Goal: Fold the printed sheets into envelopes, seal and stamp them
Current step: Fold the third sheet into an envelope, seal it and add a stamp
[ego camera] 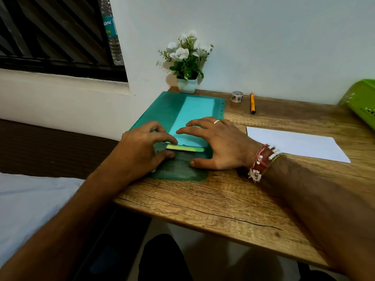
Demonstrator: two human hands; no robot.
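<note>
A green translucent plastic folder [162, 110] lies at the left end of the wooden desk [223, 195], with pale sheets [194, 114] showing through its cover. My left hand [140, 151] pinches the end of a thin yellow-green strip [185, 148] at the folder's near opening, index finger above and thumb below. My right hand [217, 142] rests flat on the folder with its fingers spread over the pale sheets and the thumb on the dark cover. A plain white sheet [296, 144] lies on the desk to the right.
A white pot of artificial flowers [186, 59] stands against the wall behind the folder. A tape roll [236, 96] and an orange pen [252, 103] lie at the back. A green plastic basket [363, 104] sits at the far right. A bed [30, 203] is to the left.
</note>
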